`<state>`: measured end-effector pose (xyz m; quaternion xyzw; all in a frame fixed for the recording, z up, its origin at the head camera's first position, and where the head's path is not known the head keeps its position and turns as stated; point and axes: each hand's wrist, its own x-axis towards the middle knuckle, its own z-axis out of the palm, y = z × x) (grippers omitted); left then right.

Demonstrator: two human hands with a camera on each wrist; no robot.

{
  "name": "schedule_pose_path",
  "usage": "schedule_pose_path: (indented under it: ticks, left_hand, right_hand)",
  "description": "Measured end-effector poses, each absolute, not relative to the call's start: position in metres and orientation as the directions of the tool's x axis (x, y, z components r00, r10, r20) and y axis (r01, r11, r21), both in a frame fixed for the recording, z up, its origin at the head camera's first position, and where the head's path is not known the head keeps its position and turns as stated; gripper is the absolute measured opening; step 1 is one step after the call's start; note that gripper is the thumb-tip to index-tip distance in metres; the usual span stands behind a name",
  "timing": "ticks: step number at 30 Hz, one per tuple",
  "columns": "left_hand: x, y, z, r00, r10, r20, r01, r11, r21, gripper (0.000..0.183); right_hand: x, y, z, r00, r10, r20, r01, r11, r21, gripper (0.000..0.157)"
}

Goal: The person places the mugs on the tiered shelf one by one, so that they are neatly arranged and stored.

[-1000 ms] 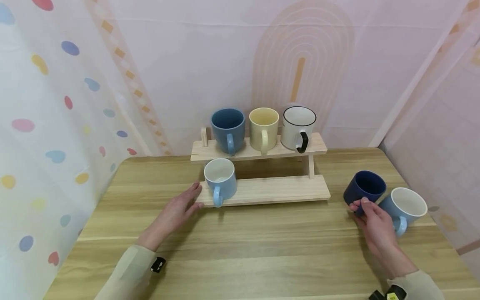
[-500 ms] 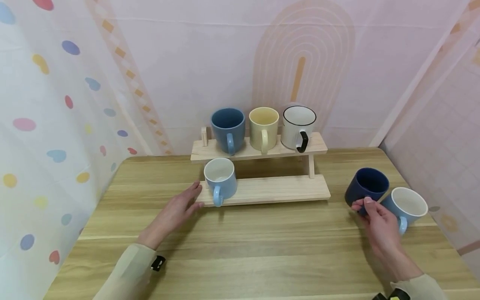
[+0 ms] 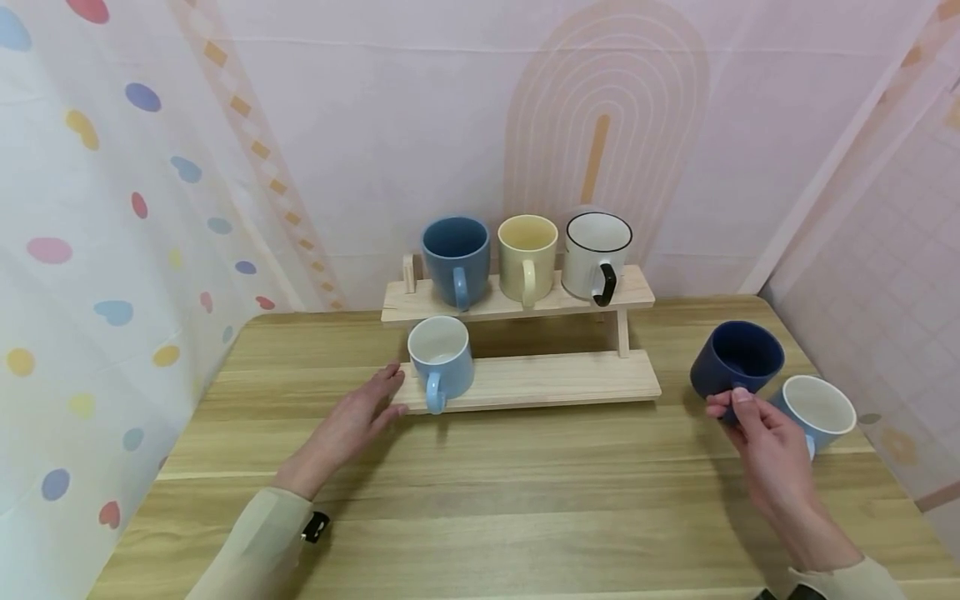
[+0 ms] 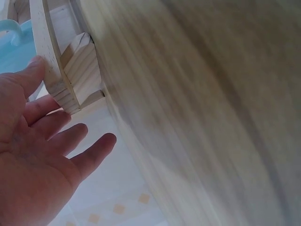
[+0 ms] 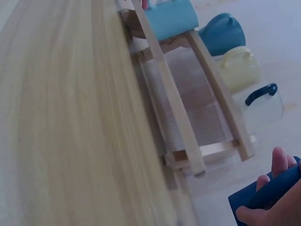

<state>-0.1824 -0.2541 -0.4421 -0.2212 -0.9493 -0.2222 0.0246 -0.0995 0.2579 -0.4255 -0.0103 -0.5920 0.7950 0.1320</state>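
Observation:
My right hand (image 3: pixel 776 454) pinches the handle of a dark blue mug (image 3: pixel 708 371), mouth up, at the right of the table. In the right wrist view this mug (image 5: pixel 242 202) shows at the bottom right, fingers and thumb at its handle. My left hand (image 3: pixel 348 429) lies at the left end of the lower board of a two-tier wooden rack (image 3: pixel 562 383). In the left wrist view its thumb touches that board (image 4: pixel 49 52), and the other fingers reach out loosely past the end. A light blue mug (image 3: pixel 453 375) stands on the board close to these fingers.
On the upper tier stand a blue mug (image 3: pixel 438 279), a yellow mug (image 3: pixel 510 279) and a white mug (image 3: pixel 581 271) with a black rim and handle. Another light blue mug (image 3: pixel 825 429) stands close beside my right hand. A patterned curtain (image 3: pixel 375 150) hangs behind the wooden table (image 3: pixel 525 517).
The dark blue mug has moved up and slightly right in the head view, with my right hand holding its handle. My left hand and the rack have stayed put.

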Motion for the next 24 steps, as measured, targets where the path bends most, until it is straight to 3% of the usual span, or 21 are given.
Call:
schedule_pose_path:
  ticks: [24]
  left_hand:
    - [-0.181,-0.255,-0.441,-0.906,0.401,0.132,0.418,0.805,0.421,0.057]
  right_hand:
    - [-0.092,0.217,-0.4,-0.964,0.094,0.249,-0.263,-0.183,-0.947,0.027]
